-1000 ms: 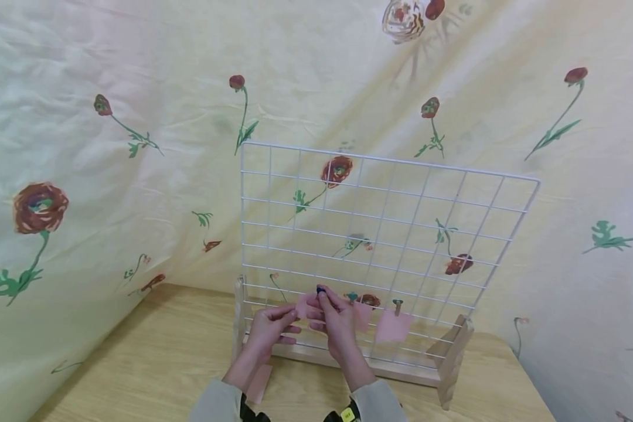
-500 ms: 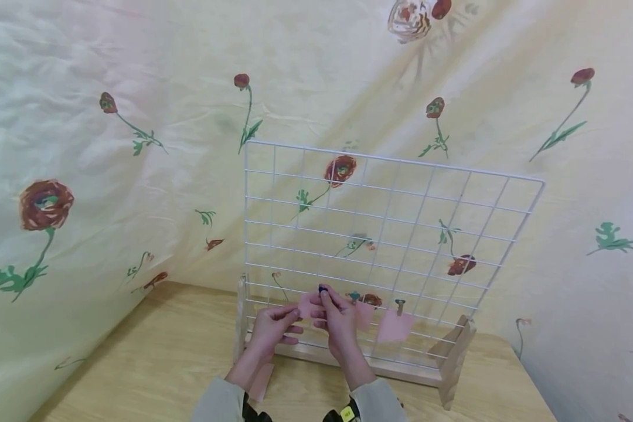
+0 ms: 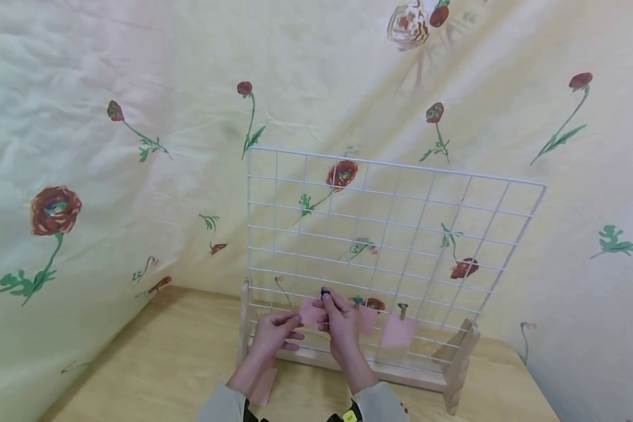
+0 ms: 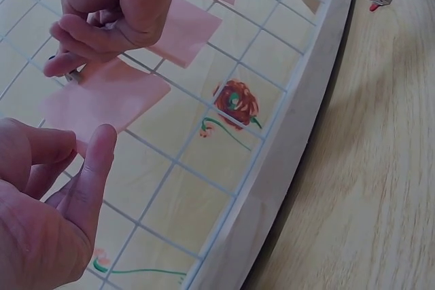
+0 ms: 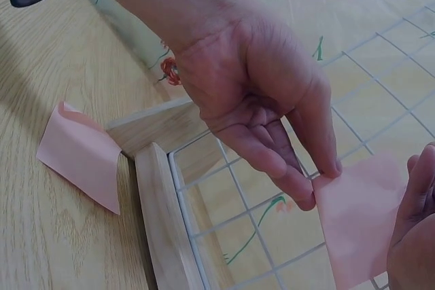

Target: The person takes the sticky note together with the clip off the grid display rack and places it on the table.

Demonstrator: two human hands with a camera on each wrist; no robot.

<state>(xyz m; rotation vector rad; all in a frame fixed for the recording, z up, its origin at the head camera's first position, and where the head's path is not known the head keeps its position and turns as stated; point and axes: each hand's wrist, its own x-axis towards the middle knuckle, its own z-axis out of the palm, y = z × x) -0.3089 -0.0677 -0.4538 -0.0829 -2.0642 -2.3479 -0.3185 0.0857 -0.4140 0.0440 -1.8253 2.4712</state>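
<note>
My left hand [image 3: 274, 337] pinches the near left corner of a pink square of paper [image 4: 109, 96] between thumb and finger. The paper lies against the white wire grid [image 3: 380, 258], low on its left half. At the paper's upper edge my right hand [image 3: 343, 328] pinches a small clip [image 4: 73, 76] with a dark blue end. How far the clip's jaws reach over the wire is hidden. To the right hang two more pink papers, one [image 3: 367, 319] under a teal-topped clip [image 3: 356, 300], the other [image 3: 398, 331] under a wooden-looking clip [image 3: 403, 310].
Wooden feet [image 3: 461, 369] and a wooden bar [image 3: 401, 378] support the grid on the wood-grain table [image 3: 179, 351]. A loose pink paper [image 5: 81, 157] lies by the left foot. A small clip with a red part [image 4: 378, 3] lies in front. Flowered cloth [image 3: 200, 117] hangs behind.
More of the pink paper shows between my hands than a second ago, and it looks flatter. Both hands keep their pinch almost in place. The head view has shifted slightly.
</note>
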